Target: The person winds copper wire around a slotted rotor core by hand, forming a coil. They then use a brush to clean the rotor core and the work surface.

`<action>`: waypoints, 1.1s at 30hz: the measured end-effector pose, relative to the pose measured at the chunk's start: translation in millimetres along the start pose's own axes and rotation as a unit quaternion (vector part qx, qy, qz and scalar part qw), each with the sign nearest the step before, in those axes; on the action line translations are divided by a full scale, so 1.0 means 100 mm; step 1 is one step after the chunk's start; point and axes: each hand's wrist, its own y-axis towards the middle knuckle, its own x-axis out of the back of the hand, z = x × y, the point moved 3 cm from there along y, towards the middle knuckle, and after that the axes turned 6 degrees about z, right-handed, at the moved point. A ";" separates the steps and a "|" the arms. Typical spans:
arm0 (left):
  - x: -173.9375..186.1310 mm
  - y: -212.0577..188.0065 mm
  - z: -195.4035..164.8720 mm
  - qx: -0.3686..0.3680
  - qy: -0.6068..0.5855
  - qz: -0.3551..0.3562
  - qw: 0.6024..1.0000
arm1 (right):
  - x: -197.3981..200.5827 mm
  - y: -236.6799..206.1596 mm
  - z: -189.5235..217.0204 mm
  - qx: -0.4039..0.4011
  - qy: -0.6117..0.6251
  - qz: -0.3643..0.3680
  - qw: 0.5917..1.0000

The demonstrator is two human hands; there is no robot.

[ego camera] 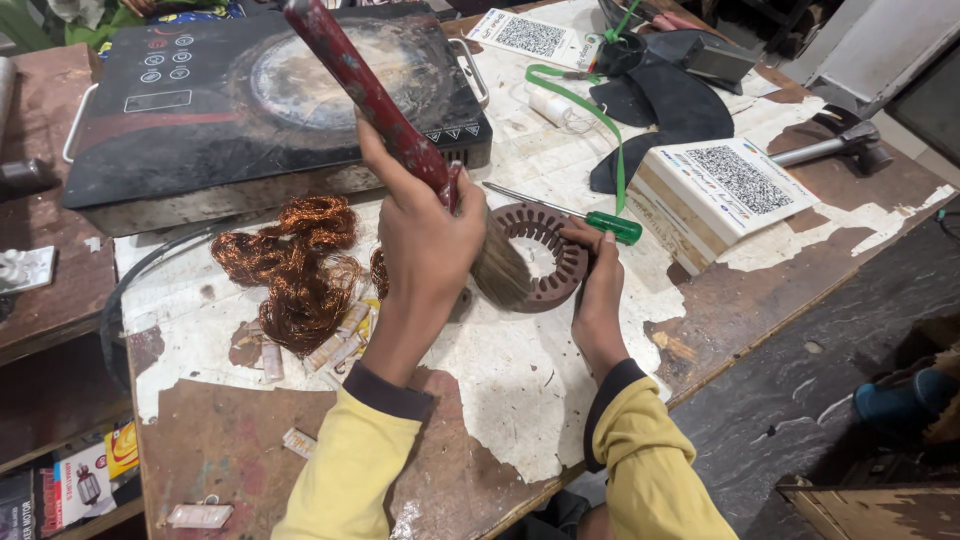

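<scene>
My left hand (425, 245) grips the red handle of a paintbrush (372, 97). Its worn bristles (497, 272) rest against the left side of a dark metal stator ring (562, 262) with slots around its inner edge. My right hand (598, 290) holds the ring's right rim, steadying it on the worn white tabletop (520, 380). A green-handled screwdriver (612, 227) lies just behind the ring, touching my right fingertips. Both arms wear yellow sleeves with dark cuffs.
A tangle of copper wire (295, 262) and several paper strips (340, 348) lie left of my left hand. A black induction cooktop (200, 110) sits behind. To the right are a stickered block (715, 195), a hammer (830, 142), black rubber (680, 105) and a green strap (585, 105).
</scene>
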 end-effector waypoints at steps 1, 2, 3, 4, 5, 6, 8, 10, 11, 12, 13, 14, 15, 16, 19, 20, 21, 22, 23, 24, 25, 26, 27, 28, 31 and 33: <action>0.00 0.00 -0.01 -0.011 0.018 0.003 1.000 | 0.00 0.00 0.00 0.000 -0.001 0.003 1.000; 0.00 -0.01 -0.01 -0.022 0.035 0.007 0.999 | 0.01 -0.01 0.00 -0.001 -0.002 0.004 1.000; 0.01 -0.01 0.01 -0.004 0.017 0.009 1.000 | 0.01 -0.02 0.00 -0.004 -0.008 0.004 1.000; 0.03 -0.01 0.03 0.014 -0.001 0.011 1.000 | 0.01 -0.02 0.00 -0.006 -0.014 0.004 1.000; 0.04 0.00 0.06 0.031 -0.019 0.012 0.999 | 0.02 -0.03 0.00 -0.008 -0.020 0.005 1.000; 0.04 0.01 0.08 0.042 -0.041 0.003 0.998 | 0.02 -0.03 0.00 -0.006 -0.021 0.005 1.000; 0.06 0.03 0.15 0.061 -0.084 -0.018 0.994 | 0.02 -0.02 0.01 -0.001 -0.020 0.006 1.000; 0.06 0.02 0.20 0.025 -0.039 -0.002 0.999 | 0.01 -0.01 -0.01 -0.011 -0.010 0.003 1.000; 0.05 0.00 0.22 0.008 -0.018 0.006 1.000 | 0.02 -0.01 -0.01 -0.016 -0.006 0.001 1.000; 0.06 -0.01 0.24 -0.046 0.016 -0.025 0.999 | 0.02 0.00 -0.01 -0.011 -0.012 0.005 1.000; 0.07 -0.01 0.26 -0.101 0.048 -0.052 0.992 | 0.02 -0.01 -0.01 -0.006 -0.018 0.009 1.000; 0.07 -0.03 0.28 -0.156 0.080 -0.077 0.981 | 0.02 -0.02 -0.01 -0.002 -0.023 0.011 1.000; 0.07 -0.04 0.34 -0.137 0.056 -0.073 0.986 | 0.02 -0.02 -0.01 -0.007 -0.020 0.006 1.000; 0.07 -0.03 0.40 -0.118 0.033 -0.069 0.990 | 0.03 -0.02 -0.02 -0.011 -0.016 0.002 1.000; 0.05 0.01 0.54 -0.027 -0.104 -0.124 0.987 | 0.02 -0.02 -0.02 -0.015 -0.013 0.004 1.000; 0.03 0.02 0.57 0.009 -0.161 -0.150 0.975 | 0.02 -0.02 -0.02 -0.014 -0.013 0.006 1.000; 0.01 0.03 0.55 0.003 -0.135 -0.120 0.984 | 0.02 -0.01 -0.02 -0.013 -0.013 0.007 1.000; -0.01 0.02 0.51 -0.003 -0.109 -0.089 0.990 | 0.02 -0.01 -0.03 -0.013 -0.012 0.007 1.000; -0.03 0.00 0.46 -0.010 -0.082 -0.057 0.995 | 0.03 -0.01 -0.03 -0.013 -0.012 0.007 1.000; -0.05 -0.03 0.42 0.023 -0.079 -0.041 0.996 | 0.03 -0.01 -0.03 -0.011 -0.015 0.009 1.000; -0.09 -0.07 0.38 0.056 -0.076 -0.024 0.995 | 0.02 -0.01 -0.03 -0.008 -0.018 0.010 1.000; -0.12 -0.10 0.33 0.087 -0.074 -0.005 0.993 | 0.03 -0.01 -0.04 -0.006 -0.021 0.010 1.000; -0.17 -0.14 0.25 0.077 -0.088 0.017 0.993 | 0.03 -0.01 -0.04 -0.009 -0.016 0.009 1.000; -0.22 -0.18 0.19 0.068 -0.101 0.039 0.992 | 0.03 -0.01 -0.05 -0.014 -0.011 0.008 1.000; -0.24 -0.25 0.06 0.017 -0.140 -0.013 0.990 | 0.02 -0.03 -0.04 -0.019 -0.002 0.014 1.000; -0.21 -0.26 0.05 -0.011 -0.149 -0.061 0.987 | 0.01 -0.04 -0.02 -0.014 -0.008 0.019 1.000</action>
